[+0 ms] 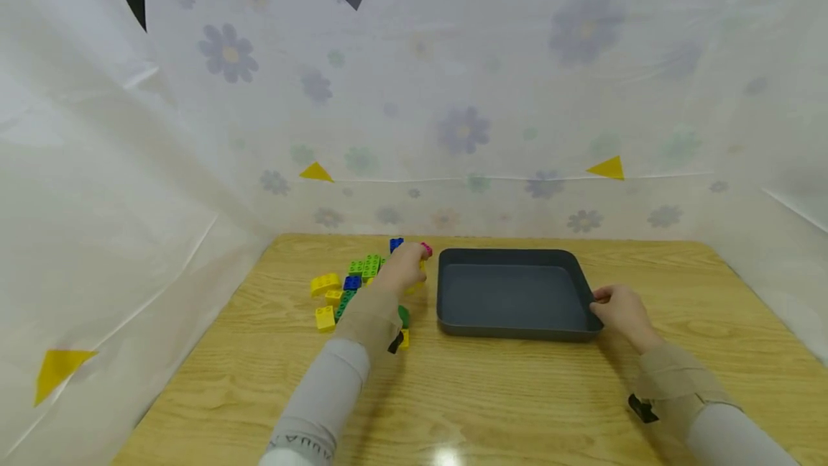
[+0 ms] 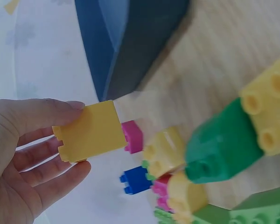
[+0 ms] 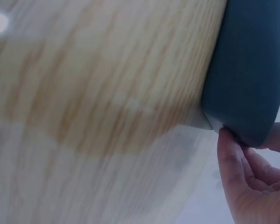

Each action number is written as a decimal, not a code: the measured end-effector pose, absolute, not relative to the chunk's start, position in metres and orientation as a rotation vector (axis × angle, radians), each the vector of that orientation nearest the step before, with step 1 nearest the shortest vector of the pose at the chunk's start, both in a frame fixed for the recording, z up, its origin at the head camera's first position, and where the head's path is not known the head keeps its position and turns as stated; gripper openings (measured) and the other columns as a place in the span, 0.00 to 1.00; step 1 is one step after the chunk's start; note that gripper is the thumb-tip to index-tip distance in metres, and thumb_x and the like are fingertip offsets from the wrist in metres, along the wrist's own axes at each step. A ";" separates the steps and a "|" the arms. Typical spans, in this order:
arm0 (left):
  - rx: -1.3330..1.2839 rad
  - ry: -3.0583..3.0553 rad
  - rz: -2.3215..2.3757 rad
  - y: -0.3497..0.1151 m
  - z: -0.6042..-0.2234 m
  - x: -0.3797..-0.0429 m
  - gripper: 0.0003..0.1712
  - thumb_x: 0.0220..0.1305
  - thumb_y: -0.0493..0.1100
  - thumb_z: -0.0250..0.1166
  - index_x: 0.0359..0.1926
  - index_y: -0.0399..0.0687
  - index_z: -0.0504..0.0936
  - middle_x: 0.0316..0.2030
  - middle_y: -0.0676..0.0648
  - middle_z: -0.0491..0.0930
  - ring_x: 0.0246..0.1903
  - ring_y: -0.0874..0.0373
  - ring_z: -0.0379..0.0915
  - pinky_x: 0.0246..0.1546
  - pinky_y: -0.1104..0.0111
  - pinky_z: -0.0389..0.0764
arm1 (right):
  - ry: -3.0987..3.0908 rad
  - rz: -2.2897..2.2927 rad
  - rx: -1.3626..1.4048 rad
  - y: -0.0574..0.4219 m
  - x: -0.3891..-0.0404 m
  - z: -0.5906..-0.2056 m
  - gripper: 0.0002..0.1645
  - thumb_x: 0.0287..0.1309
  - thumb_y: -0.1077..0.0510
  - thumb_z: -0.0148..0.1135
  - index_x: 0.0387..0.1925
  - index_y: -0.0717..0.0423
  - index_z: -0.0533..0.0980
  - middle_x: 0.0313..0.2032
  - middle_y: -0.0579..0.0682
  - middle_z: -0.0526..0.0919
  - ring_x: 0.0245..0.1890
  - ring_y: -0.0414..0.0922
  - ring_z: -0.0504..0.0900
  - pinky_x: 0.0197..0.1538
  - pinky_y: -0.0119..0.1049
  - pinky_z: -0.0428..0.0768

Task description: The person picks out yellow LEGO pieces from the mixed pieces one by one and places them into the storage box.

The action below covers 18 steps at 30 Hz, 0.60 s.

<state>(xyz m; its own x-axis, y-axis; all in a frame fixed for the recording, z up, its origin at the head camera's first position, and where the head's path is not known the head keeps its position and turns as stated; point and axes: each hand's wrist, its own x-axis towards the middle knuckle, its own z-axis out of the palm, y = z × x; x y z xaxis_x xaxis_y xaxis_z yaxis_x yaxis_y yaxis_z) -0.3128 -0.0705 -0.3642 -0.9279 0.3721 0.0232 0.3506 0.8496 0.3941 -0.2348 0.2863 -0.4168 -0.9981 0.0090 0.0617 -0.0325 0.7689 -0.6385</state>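
Observation:
My left hand (image 1: 402, 268) is over the right side of a pile of toy building bricks. In the left wrist view its thumb and fingers pinch a yellow brick (image 2: 91, 133), which has its studs toward the palm. Behind that brick show a pink brick (image 2: 133, 136), a blue brick (image 2: 136, 180) and a dark green brick (image 2: 224, 144). At the right side of a dark grey tray (image 1: 517, 293), my right hand (image 1: 624, 311) holds the rim near the front corner. The right wrist view shows its thumb and fingers (image 3: 231, 149) on either side of the tray wall.
More bricks lie left of the tray, among them yellow bricks (image 1: 325, 284) and light green bricks (image 1: 371, 266). They rest on a wooden table (image 1: 491, 394). A white flowered curtain (image 1: 414, 92) hangs behind the table and along its sides.

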 end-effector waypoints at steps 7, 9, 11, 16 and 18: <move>0.646 2.987 0.600 -0.056 -0.343 -0.315 0.20 0.56 0.32 0.63 0.51 0.35 0.75 0.49 0.40 0.74 0.49 0.48 0.72 0.46 0.62 0.76 | -2.892 1.029 0.011 0.285 -0.235 -0.417 0.19 0.54 0.68 0.52 0.43 0.84 0.69 0.37 0.74 0.76 0.35 0.63 0.77 0.33 0.45 0.78; 0.647 2.984 0.598 -0.051 -0.339 -0.316 0.20 0.56 0.33 0.63 0.52 0.36 0.75 0.50 0.41 0.74 0.49 0.49 0.72 0.46 0.63 0.76 | -2.882 1.018 0.018 0.285 -0.235 -0.418 0.19 0.53 0.68 0.52 0.43 0.83 0.70 0.36 0.73 0.76 0.34 0.63 0.77 0.33 0.46 0.78; 0.664 2.992 0.577 -0.047 -0.336 -0.317 0.20 0.56 0.34 0.64 0.51 0.36 0.75 0.49 0.41 0.74 0.49 0.50 0.72 0.46 0.63 0.76 | -2.879 1.011 0.026 0.284 -0.235 -0.418 0.19 0.53 0.68 0.52 0.42 0.83 0.70 0.35 0.73 0.76 0.34 0.62 0.77 0.33 0.46 0.78; 0.705 3.016 0.512 -0.034 -0.332 -0.319 0.19 0.56 0.34 0.64 0.50 0.36 0.76 0.49 0.42 0.75 0.47 0.51 0.72 0.46 0.65 0.76 | -2.884 1.020 0.028 0.283 -0.235 -0.420 0.19 0.54 0.68 0.53 0.43 0.83 0.70 0.36 0.73 0.76 0.34 0.62 0.77 0.33 0.46 0.78; 0.718 3.035 0.478 -0.030 -0.332 -0.320 0.18 0.56 0.35 0.64 0.49 0.37 0.77 0.48 0.42 0.76 0.47 0.52 0.73 0.46 0.65 0.76 | -2.888 1.022 0.024 0.283 -0.235 -0.420 0.19 0.54 0.68 0.53 0.43 0.83 0.70 0.36 0.73 0.76 0.35 0.63 0.76 0.34 0.46 0.78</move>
